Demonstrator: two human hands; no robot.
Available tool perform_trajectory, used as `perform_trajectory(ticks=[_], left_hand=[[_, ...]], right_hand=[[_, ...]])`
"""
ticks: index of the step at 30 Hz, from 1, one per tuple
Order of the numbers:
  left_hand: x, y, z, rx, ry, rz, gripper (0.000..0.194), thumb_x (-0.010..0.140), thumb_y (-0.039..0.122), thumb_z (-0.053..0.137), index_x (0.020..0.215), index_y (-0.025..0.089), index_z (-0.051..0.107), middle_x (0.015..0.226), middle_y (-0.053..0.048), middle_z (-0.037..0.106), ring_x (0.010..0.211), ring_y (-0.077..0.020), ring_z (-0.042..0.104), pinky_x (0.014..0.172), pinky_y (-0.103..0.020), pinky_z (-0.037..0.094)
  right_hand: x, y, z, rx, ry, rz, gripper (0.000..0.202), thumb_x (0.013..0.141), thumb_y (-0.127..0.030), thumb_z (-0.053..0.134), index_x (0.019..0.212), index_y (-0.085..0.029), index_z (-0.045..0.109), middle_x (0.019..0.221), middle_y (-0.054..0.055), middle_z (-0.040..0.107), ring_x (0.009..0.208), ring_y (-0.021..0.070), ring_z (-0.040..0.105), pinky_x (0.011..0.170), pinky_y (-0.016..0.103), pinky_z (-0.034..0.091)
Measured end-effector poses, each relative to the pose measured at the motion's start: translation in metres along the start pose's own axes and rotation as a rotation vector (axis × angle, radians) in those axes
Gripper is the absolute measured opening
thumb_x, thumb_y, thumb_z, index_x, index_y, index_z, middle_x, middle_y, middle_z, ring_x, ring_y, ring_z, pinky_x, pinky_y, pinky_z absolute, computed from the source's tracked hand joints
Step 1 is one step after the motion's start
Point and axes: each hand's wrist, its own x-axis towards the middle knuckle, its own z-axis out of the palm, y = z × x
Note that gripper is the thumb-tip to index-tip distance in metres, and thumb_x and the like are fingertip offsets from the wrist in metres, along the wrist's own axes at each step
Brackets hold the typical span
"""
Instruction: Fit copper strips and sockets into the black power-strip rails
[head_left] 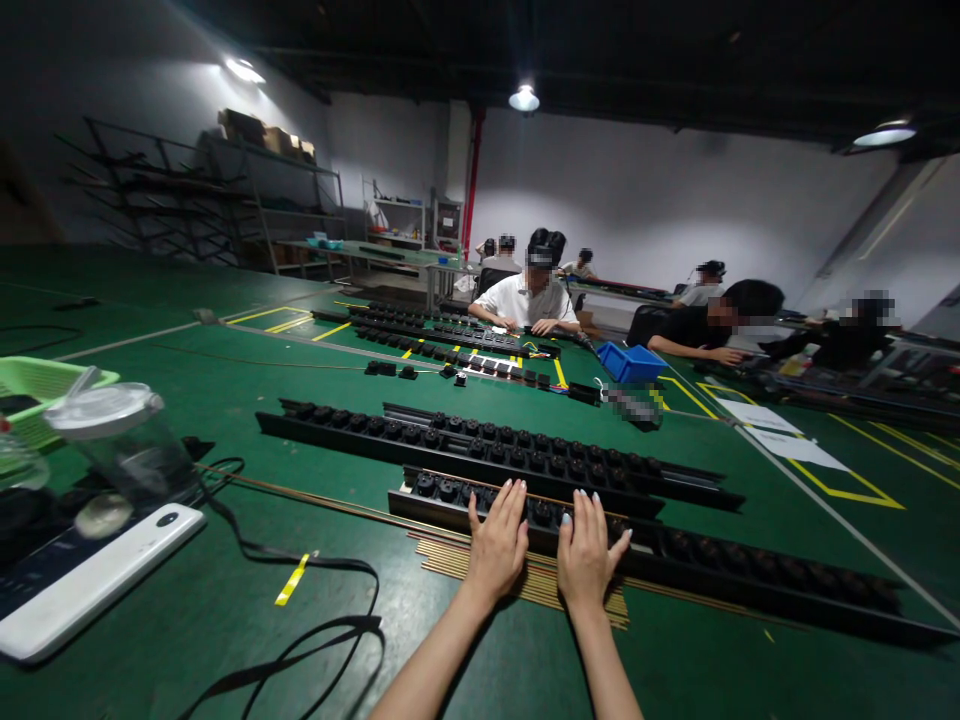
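Observation:
My left hand [499,540] lies flat with its fingers stretched over the near black channel [750,580], which holds a row of round black parts. To its right, my right hand [587,550] rests on the same channel, fingers spread and palm down. Thin brass-coloured rods [450,560] lie under and beside both hands, along the channel's near side. One long rod runs off to the left over the green table. Just behind stand further black channels [337,430] with round black parts in rows.
On the left are a white device [105,580], a clear lidded jug [124,440], a green basket [45,385] and a black strap [322,562]. A blue bin [631,363] and white papers [795,447] lie farther back. People sit across the table.

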Motion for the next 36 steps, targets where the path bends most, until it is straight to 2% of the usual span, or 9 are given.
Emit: perform_trajectory(ticks=[3, 8, 13, 18, 22, 27, 32, 36], left_hand=[[0.000, 0.000, 0.001, 0.016, 0.001, -0.006, 0.055, 0.093, 0.030, 0.039, 0.145, 0.025, 0.023, 0.137, -0.006, 0.051, 0.130, -0.0183, 0.041, 0.115, -0.047, -0.006], [0.000, -0.002, 0.002, -0.013, 0.011, 0.010, 0.054, 0.094, 0.028, 0.037, 0.146, 0.024, 0.021, 0.137, -0.006, 0.051, 0.129, -0.0170, 0.042, 0.114, -0.046, -0.010], [0.001, -0.002, 0.002, -0.035, 0.018, 0.014, 0.054, 0.094, 0.024, 0.033, 0.146, 0.021, 0.019, 0.137, -0.007, 0.050, 0.129, -0.0160, 0.043, 0.113, -0.046, -0.013], [0.002, 0.000, 0.002, -0.039, 0.031, -0.012, 0.053, 0.093, 0.027, 0.036, 0.145, 0.022, 0.024, 0.137, -0.007, 0.051, 0.127, -0.0167, 0.045, 0.114, -0.045, -0.013], [0.002, 0.001, 0.001, -0.031, 0.031, -0.025, 0.050, 0.093, 0.030, 0.037, 0.143, 0.024, 0.030, 0.134, -0.006, 0.054, 0.125, -0.0183, 0.047, 0.114, -0.046, -0.012], [0.002, 0.005, -0.001, -0.010, 0.028, -0.032, 0.050, 0.094, 0.033, 0.036, 0.142, 0.024, 0.032, 0.134, -0.006, 0.054, 0.126, -0.0194, 0.046, 0.114, -0.047, -0.009], [0.003, 0.010, -0.011, 0.033, -0.023, -0.007, 0.052, 0.095, 0.033, 0.033, 0.145, 0.023, 0.024, 0.140, -0.006, 0.047, 0.132, -0.0181, 0.039, 0.115, -0.048, -0.006], [0.006, 0.009, -0.032, 0.067, -0.061, 0.037, 0.052, 0.095, 0.028, 0.031, 0.146, 0.026, 0.020, 0.148, -0.005, 0.035, 0.138, -0.0182, 0.028, 0.114, -0.051, -0.001]], right_hand=[[0.000, -0.007, -0.002, -0.006, 0.017, 0.009, 0.052, 0.095, -0.032, 0.021, 0.144, -0.016, 0.028, 0.140, 0.014, 0.044, 0.132, 0.0241, 0.035, 0.108, 0.061, 0.002], [-0.002, -0.020, -0.004, 0.016, -0.080, -0.132, 0.051, 0.095, -0.029, 0.020, 0.145, -0.016, 0.026, 0.141, 0.012, 0.043, 0.131, 0.0210, 0.037, 0.109, 0.058, 0.000], [-0.002, -0.032, -0.004, 0.007, -0.099, -0.127, 0.052, 0.095, -0.027, 0.020, 0.146, -0.016, 0.023, 0.143, 0.014, 0.040, 0.133, 0.0221, 0.034, 0.108, 0.061, 0.000], [-0.002, -0.042, -0.003, 0.024, -0.207, -0.279, 0.051, 0.095, -0.025, 0.018, 0.146, -0.020, 0.023, 0.144, 0.011, 0.039, 0.135, 0.0223, 0.032, 0.106, 0.063, -0.006], [-0.003, -0.044, -0.005, 0.016, -0.249, -0.288, 0.051, 0.095, -0.023, 0.018, 0.146, -0.021, 0.022, 0.146, 0.009, 0.036, 0.136, 0.0219, 0.030, 0.105, 0.065, -0.009], [-0.004, -0.043, -0.007, 0.022, -0.283, -0.295, 0.053, 0.093, -0.020, 0.017, 0.146, -0.024, 0.017, 0.148, 0.008, 0.033, 0.139, 0.0213, 0.022, 0.106, 0.065, -0.005], [-0.003, -0.046, -0.012, -0.005, -0.310, -0.298, 0.053, 0.093, -0.020, 0.017, 0.146, -0.022, 0.017, 0.149, 0.008, 0.030, 0.140, 0.0215, 0.020, 0.106, 0.065, -0.006], [0.000, -0.044, -0.028, 0.029, -0.289, -0.362, 0.054, 0.093, -0.021, 0.023, 0.146, -0.021, 0.018, 0.151, 0.010, 0.025, 0.141, 0.0226, 0.017, 0.108, 0.064, 0.001]])
